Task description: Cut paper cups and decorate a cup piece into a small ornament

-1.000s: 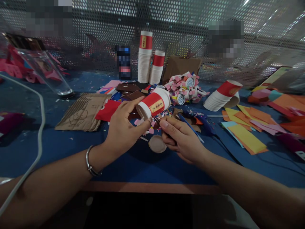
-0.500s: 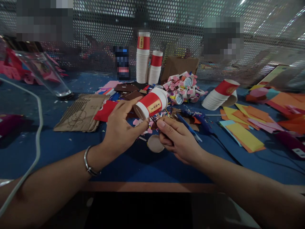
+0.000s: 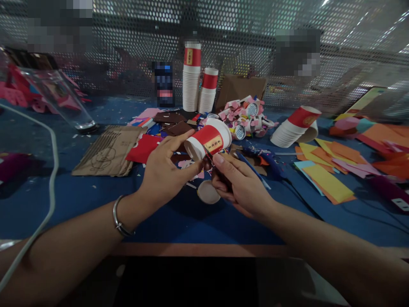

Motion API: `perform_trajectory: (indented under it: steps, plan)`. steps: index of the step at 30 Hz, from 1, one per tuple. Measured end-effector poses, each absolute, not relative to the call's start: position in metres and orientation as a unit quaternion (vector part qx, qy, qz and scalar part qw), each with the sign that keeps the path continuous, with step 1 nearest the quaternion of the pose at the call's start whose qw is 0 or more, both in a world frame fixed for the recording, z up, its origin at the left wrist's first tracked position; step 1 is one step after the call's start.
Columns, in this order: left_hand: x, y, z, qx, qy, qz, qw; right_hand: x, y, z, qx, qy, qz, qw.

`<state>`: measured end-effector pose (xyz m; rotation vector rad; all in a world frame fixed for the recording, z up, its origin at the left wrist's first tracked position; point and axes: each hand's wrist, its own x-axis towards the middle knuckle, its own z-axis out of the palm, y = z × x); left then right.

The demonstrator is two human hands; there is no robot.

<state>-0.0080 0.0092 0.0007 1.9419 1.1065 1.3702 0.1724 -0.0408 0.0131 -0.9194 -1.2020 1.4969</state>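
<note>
My left hand (image 3: 164, 164) is closed around the narrow end of a red and white paper cup (image 3: 209, 138), which lies tilted on its side in the air with its rim to the right. In my right hand (image 3: 238, 177) is a pair of dark scissors (image 3: 209, 157), mostly covered by the fingers. Their thin blades reach up against the lower side of the cup, over the label. Below the hands, a round white paper cup piece (image 3: 208, 192) rests on the table beside small paper scraps.
Cup stacks (image 3: 191, 89) stand at the back near a mesh panel. A pile of pink and white pieces (image 3: 247, 117), a tilted cup stack (image 3: 292, 128), a blue glue gun (image 3: 271, 164) and coloured paper (image 3: 329, 181) lie rightward. Flattened cardboard (image 3: 107, 151) and a clear container (image 3: 60, 96) are left.
The cup has shifted slightly right and turned a little in my left hand. The scissors' blades have moved from beneath its narrow end up onto its side.
</note>
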Motion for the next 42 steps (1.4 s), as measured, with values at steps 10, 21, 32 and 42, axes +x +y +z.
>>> perform_trajectory:
  steps: [10,21,32,42]
  plan:
    - [-0.011,0.001,0.002,0.717,0.387,0.512,0.273,0.173,-0.042,0.011,-0.366,-0.484,0.629,0.487]
    - [-0.009,-0.003,0.004,0.7,0.401,0.498,0.318,0.176,-0.045,0.013,-0.366,-0.504,0.613,0.486]
    - [0.006,-0.006,0.005,0.454,0.329,0.542,0.626,0.177,-0.04,0.012,-0.393,-0.541,0.553,0.497]
    - [0.005,-0.009,0.005,0.447,0.325,0.547,0.629,0.18,-0.043,0.013,-0.397,-0.579,0.516,0.491]
